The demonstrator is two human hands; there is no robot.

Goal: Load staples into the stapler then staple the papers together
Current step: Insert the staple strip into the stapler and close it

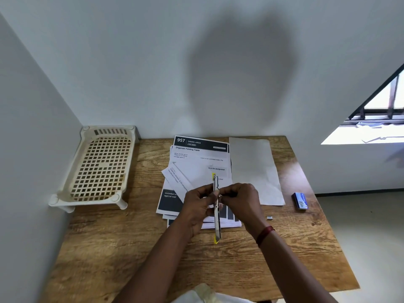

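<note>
The stapler (217,224) is open and stretched out long and thin. It has yellow ends and is held up over the papers (196,162). The left hand (197,204) grips it around the middle with curled fingers. The right hand (241,199) is on the other side, and its fingers are bunched together and pinch the stapler near the middle. I cannot tell if there is something tiny between them.

The papers lie in a messy pile on the brown wooden counter (131,248), close to the wall. A plain white sheet (253,169) lies just beside them. A small blue box (300,200) sits near the right edge. A tiny grey bit (269,217) lies between the pile and the box. A white plastic rack (98,165) stands in the left corner. A red band (264,235) is on the right wrist.
</note>
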